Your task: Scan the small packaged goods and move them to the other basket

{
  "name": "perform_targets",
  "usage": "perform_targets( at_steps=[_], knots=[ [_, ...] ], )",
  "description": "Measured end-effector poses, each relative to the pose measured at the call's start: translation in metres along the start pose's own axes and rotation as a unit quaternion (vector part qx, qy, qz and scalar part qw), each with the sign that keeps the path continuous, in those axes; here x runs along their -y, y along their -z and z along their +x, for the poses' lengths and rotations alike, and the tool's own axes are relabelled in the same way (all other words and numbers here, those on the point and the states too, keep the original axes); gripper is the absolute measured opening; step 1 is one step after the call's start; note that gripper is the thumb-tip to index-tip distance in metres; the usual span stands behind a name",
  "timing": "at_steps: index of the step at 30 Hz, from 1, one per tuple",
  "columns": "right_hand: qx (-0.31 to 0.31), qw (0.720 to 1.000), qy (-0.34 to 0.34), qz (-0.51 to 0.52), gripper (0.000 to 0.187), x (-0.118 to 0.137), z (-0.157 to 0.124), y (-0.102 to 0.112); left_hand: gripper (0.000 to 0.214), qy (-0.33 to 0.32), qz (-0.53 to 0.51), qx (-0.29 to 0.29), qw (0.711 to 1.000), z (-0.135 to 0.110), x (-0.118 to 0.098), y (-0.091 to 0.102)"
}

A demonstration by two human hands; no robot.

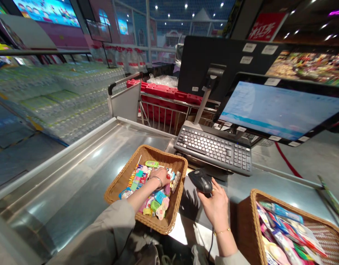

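My left hand (161, 177) reaches into a wicker basket (122, 179) full of small colourful packets (155, 204), its fingers curled down among them; what they grip is hidden. A bangle sits on that wrist. My right hand (215, 206) holds a black handheld barcode scanner (202, 180) on the steel counter, fingers wrapped round its handle, the scanner head pointing away from me toward the keyboard (215, 149).
A steel checkout counter (84, 165) runs left. A tilted touchscreen monitor (279, 110) stands behind the keyboard. A second wicker basket (299, 217) of packets sits at the right. Red shopping trolleys (169, 99) and stacked bottled water (64, 99) lie beyond.
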State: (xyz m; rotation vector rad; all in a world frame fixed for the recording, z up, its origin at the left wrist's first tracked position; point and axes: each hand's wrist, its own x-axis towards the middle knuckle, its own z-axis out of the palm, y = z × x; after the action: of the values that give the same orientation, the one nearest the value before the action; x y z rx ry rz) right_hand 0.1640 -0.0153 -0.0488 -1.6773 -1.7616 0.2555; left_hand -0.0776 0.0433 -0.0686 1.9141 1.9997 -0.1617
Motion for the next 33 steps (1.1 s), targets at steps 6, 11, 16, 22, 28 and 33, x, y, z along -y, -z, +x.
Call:
perform_targets(
  at_steps=[6,11,16,22,28,33],
  knots=[
    [0.010,1.000,0.014,0.010,0.029,0.009,-0.001,-0.002,0.028,0.013,0.006,0.026,1.000,-0.029,0.035,0.008],
    [0.017,0.999,0.022,0.018,0.032,0.017,-0.004,-0.003,0.030,0.036,0.023,0.032,0.999,-0.045,0.044,0.004],
    [0.014,0.999,0.032,0.019,0.031,0.020,-0.007,0.000,0.026,0.033,0.021,0.006,0.999,-0.055,0.046,0.004],
    [0.006,0.999,0.035,0.017,0.031,0.020,-0.011,0.007,0.020,0.010,0.018,-0.064,0.998,-0.064,0.051,0.010],
    [0.003,0.999,0.041,0.011,0.029,0.020,-0.015,0.013,0.014,-0.023,-0.002,-0.188,0.982,-0.078,0.051,0.024],
    [0.000,0.999,0.052,0.009,0.029,0.019,-0.018,0.018,0.017,-0.029,-0.010,-0.241,0.970,-0.088,0.049,0.036]
  ],
)
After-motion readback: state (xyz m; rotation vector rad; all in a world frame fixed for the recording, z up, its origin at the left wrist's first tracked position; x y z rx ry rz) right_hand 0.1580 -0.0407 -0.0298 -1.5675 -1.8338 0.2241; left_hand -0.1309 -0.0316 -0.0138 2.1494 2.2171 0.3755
